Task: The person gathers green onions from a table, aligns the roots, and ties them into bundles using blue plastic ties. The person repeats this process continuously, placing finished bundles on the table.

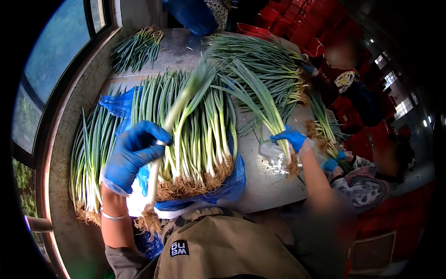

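My left hand (134, 156), in a blue glove, pinches a single scallion (174, 111) by its white stem. Its roots hang down near my apron, and its leafy top points up and away, blurred. My right hand (290, 138), gloved in blue as well, grips a small bunch of scallions (262, 104) just above the roots, over the metal table's right side. Between my hands lies a thick row of scallions (193, 135) on blue plastic (237, 179), roots toward me. Another row of scallions (90, 162) rests left of my left hand.
The metal table (253, 186) also carries a large scallion heap (260, 56) at the far right and a smaller pile (137, 49) at the far left. A wall with a window (53, 60) borders the left. Two people work along the right edge, near red crates (297, 23).
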The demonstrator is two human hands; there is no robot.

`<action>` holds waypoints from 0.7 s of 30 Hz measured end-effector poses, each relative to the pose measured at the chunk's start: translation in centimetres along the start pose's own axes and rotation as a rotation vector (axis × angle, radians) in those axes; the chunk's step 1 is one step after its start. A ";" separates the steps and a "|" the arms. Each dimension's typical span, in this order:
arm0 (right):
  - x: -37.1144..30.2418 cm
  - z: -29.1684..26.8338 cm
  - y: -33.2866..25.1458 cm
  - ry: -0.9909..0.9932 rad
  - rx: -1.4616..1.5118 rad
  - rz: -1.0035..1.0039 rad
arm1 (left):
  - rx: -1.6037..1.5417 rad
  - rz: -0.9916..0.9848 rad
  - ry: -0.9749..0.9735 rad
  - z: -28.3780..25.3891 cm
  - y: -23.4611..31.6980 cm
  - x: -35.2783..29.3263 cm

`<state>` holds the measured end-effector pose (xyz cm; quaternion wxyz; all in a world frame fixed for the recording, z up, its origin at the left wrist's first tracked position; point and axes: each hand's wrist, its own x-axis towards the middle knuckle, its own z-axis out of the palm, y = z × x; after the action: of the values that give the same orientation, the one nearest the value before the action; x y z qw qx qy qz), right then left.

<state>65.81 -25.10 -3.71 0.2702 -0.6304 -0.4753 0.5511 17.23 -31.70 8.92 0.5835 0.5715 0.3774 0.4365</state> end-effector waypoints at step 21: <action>-6.3 11.3 -5.8 0.056 0.207 -0.408 | -0.242 0.129 0.192 12.7 -10.5 5.9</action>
<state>53.69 -30.51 1.31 0.4525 -0.5050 -0.5261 0.5132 31.90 -30.09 -0.44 0.5799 0.4757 0.3386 0.5682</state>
